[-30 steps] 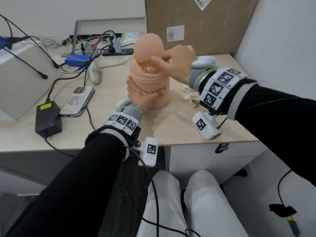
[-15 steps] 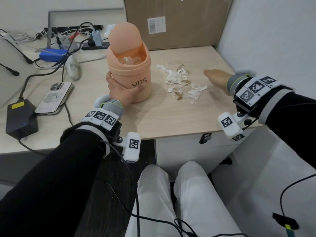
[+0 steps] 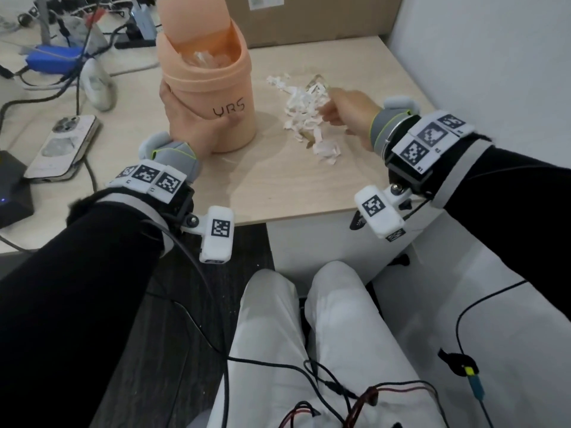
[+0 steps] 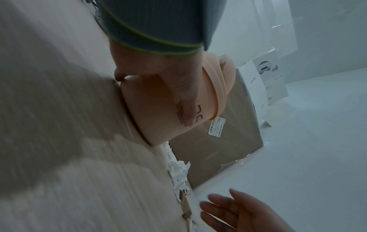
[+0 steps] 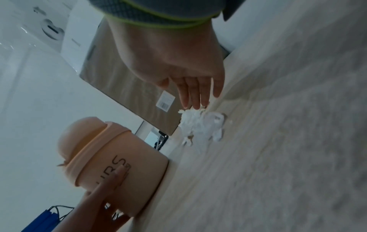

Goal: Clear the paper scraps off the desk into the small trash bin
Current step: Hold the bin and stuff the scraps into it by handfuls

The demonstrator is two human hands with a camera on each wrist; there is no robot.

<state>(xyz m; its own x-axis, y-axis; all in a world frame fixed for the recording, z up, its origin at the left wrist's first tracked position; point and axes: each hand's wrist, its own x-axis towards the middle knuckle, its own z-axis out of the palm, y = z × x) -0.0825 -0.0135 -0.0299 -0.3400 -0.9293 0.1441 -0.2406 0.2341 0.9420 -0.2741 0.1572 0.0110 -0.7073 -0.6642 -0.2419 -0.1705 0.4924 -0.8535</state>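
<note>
On the bench (image 3: 256,193), the left hand (image 3: 188,125) wraps round the peach trash bin (image 3: 216,88), thumb across its printed front, likely steadying it so it won't slide or tip during drops. Its swing lid (image 3: 193,23) stands tipped back, mouth open, pale scraps already lying inside. Just beside the bin lies the paper scraps pile (image 3: 304,112), white bits with a few brown ones. The right hand (image 3: 349,114) comes in over the pile's far side, fingers (image 5: 195,97) straight and together, tips touching the scraps, holding nothing yet; it looks set to gather a bunch.
</note>
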